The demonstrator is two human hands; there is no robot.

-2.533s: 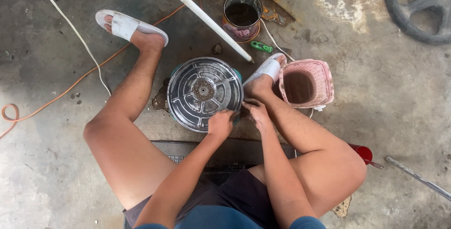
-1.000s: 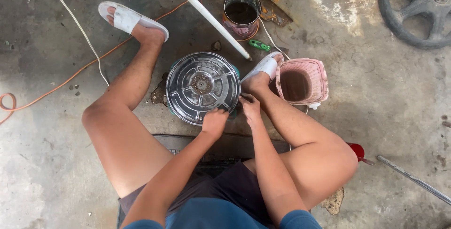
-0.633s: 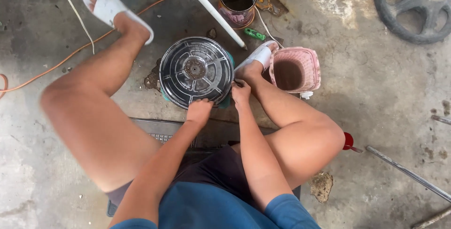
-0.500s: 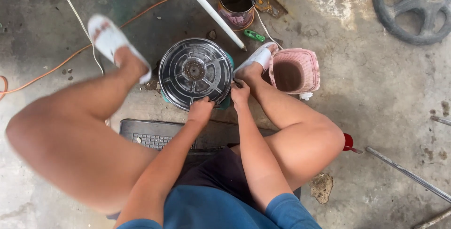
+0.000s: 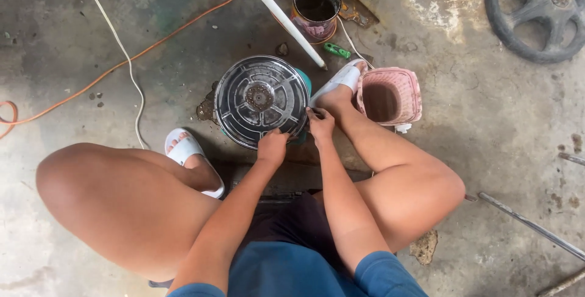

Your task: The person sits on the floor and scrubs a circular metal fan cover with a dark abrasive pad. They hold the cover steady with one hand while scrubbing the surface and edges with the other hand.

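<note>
On the concrete floor at far left an orange cable loops past a white cable, and the person's left foot in a white sandal is tucked in close under the bent knee. Next comes the thing being worked on, a round metal cover with ribs running out from a perforated hub. It lies flat on the floor over a teal body, between the feet and just ahead of the seat. The left hand is curled over the near rim and looks closed on it, steadying it. Just beside it, the right hand has its fingers bunched at the rim's right near edge; whether they pinch a small part or tool there I cannot tell. The two hands are close but not touching. Judging from this, the step in hand is work at the rim's edge, a fastening or seam, with the cover seated. Any further move there calls for the left hand holding the cover from turning while the right works with its fingertips. Behind, a white pipe slants past a can of dark liquid. Further right are a small green object, the right foot's sandal and a pink basket touching that foot. A black wheel and metal rods lie well apart.
</note>
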